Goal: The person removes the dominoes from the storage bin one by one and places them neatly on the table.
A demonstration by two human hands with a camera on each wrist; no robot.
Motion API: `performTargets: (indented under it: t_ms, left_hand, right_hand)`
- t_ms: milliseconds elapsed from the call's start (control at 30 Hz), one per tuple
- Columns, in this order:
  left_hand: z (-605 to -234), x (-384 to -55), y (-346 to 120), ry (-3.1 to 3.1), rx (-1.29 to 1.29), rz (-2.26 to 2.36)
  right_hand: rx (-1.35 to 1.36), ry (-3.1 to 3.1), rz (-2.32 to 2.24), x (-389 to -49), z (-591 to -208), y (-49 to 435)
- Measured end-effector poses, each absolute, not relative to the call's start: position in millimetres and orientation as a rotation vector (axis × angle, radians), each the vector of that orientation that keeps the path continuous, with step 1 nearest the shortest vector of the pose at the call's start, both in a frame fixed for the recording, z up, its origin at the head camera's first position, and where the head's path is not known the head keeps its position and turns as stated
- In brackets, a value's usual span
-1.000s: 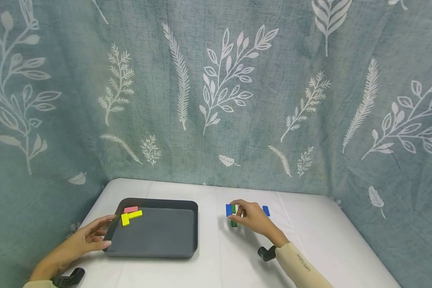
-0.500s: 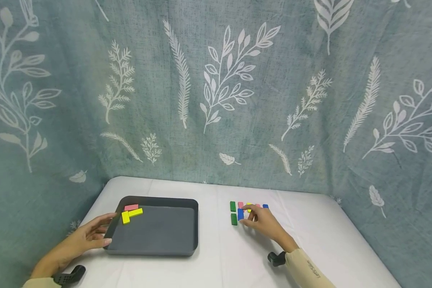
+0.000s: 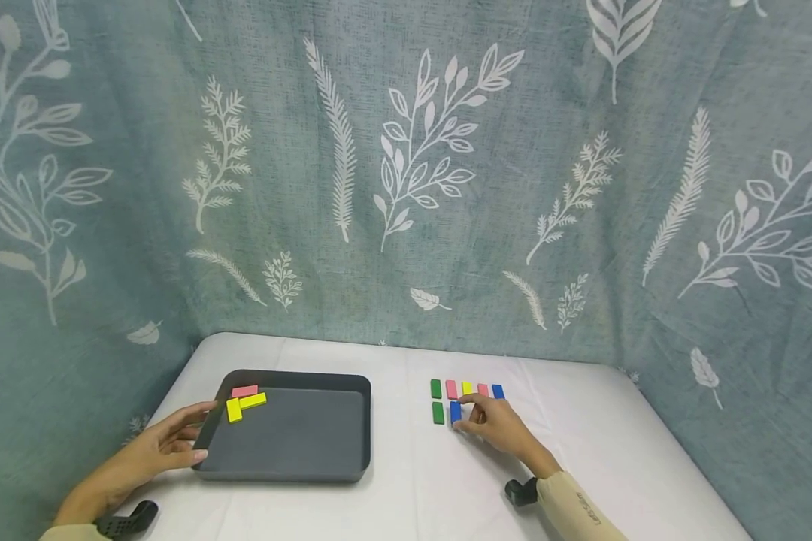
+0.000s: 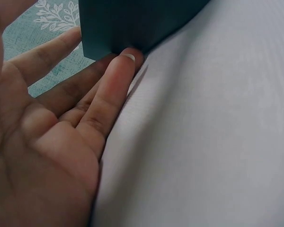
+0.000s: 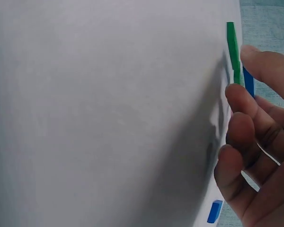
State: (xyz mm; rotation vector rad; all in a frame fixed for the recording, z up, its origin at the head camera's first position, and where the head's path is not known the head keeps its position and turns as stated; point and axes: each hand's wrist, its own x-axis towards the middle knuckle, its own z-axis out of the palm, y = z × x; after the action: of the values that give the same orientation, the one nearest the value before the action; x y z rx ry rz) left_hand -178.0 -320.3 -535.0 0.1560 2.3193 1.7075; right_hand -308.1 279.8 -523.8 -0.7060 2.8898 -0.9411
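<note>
My right hand pinches a blue block between thumb and fingers, at the table surface just right of the nearer green block. In the right wrist view that blue block shows between the thumb and a finger, beyond a green block. My left hand rests its loosely bent fingers against the left side of the dark grey tray. The left wrist view shows fingertips touching the tray wall. Inside the tray lie a pink block and two yellow blocks.
A back row on the white table holds a green block, a pink block, a yellow block, another pink block and a blue block. A patterned curtain encloses the table's back and sides.
My right hand has carried the blue block from above the green blocks rightward and down toward the front row, uncovering the back row. The left hand and tray stay put.
</note>
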Motion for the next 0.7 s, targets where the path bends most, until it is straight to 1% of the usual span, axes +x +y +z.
performTargets:
  t_ms: [367, 700]
  left_hand:
    - [-535.2, -177.3, -320.5, 2.334, 0.178, 1.7]
    - [-535.7, -177.6, -320.7, 2.349, 0.15, 1.701]
  right_hand:
    - [-0.65, 2.896, -0.924, -308.7, -528.4, 278.8]
    - [-0.68, 2.916, -0.904, -312.0, -532.2, 279.4]
